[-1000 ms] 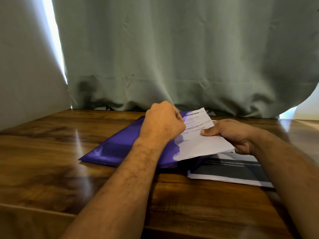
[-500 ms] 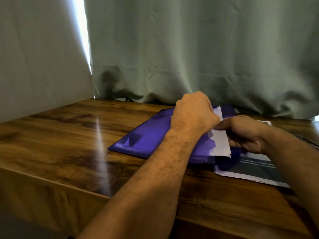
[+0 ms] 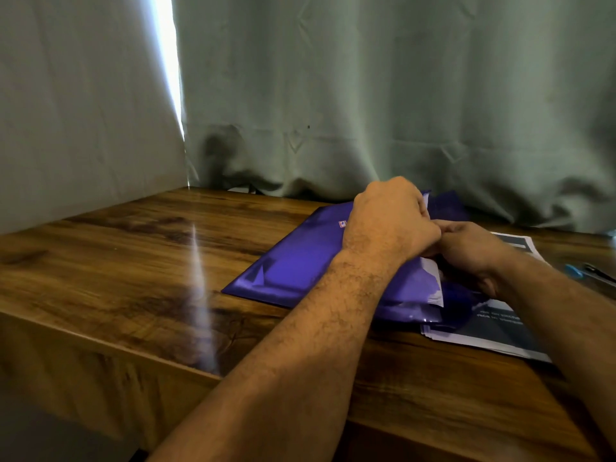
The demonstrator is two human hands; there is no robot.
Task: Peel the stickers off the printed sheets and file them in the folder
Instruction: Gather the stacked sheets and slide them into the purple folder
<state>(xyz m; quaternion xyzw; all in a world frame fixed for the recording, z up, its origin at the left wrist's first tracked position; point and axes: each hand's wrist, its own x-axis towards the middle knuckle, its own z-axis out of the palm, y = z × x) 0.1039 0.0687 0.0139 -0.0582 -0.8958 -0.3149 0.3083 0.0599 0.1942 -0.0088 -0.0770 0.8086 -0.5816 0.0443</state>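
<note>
A white sheet [image 3: 433, 285] lies mostly inside the purple folder [image 3: 300, 261], only its right edge showing at about three o'clock of the folder's cover. The left hand [image 3: 390, 221] sits fisted on top of the folder, fingers curled over the sheet's upper edge. The right hand [image 3: 473, 251], touching the left at its three o'clock, has its fingers bent against the sheet; whether they pinch it cannot be told. A stack of printed sheets [image 3: 493, 331] lies at the folder's four o'clock on the wooden table [image 3: 133, 261]. A green curtain [image 3: 366, 95] hangs at twelve o'clock.
</note>
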